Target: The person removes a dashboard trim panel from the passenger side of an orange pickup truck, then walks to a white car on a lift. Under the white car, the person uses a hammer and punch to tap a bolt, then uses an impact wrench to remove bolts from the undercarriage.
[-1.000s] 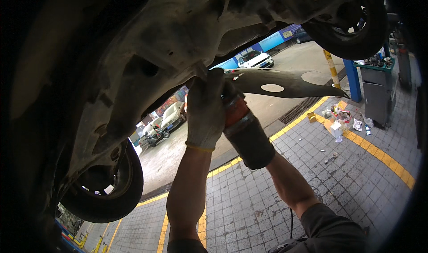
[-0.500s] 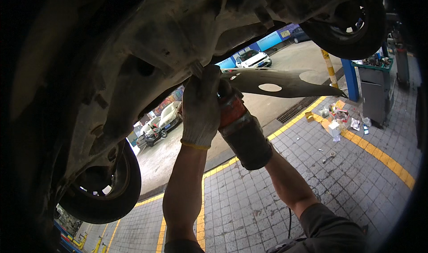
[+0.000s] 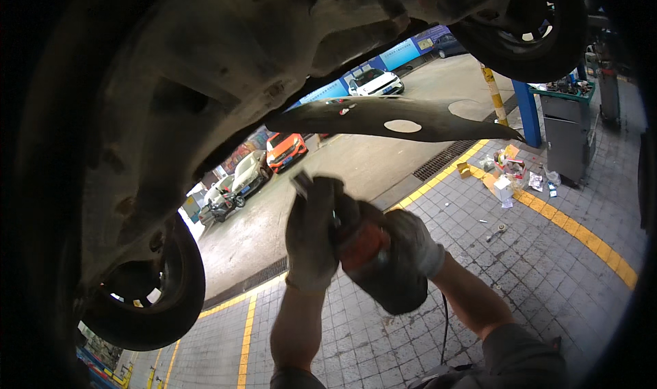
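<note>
An impact wrench (image 3: pixel 391 285), red at its front and black behind, is held below the raised car's underside (image 3: pixel 253 53). My left hand (image 3: pixel 309 242), in a pale work glove with dark fingers, is closed round the wrench's front end. A metal socket (image 3: pixel 301 182) sticks up beside those fingers, apart from the car. On the wrench's far right side, my gloved right hand (image 3: pixel 415 242) grips it; the handle itself is mostly hidden. Above both hands, a dark undertray panel (image 3: pixel 342 120) with oval holes hangs along the car's edge. Motion blurs the hands and tool a little.
Two wheels (image 3: pixel 185 293) hang from the raised car. At the right stand a blue lift post (image 3: pixel 526 115) and a grey tool cart (image 3: pixel 567 139). Boxes and packets (image 3: pixel 506 183) and a ratchet (image 3: pixel 497 233) lie on the tiled floor. A dark cable (image 3: pixel 446 327) hangs below the wrench.
Both hands and the impact wrench have come down from the car's underside, so the socket no longer reaches it. My right hand shows now beside the wrench. The view has shifted slightly.
</note>
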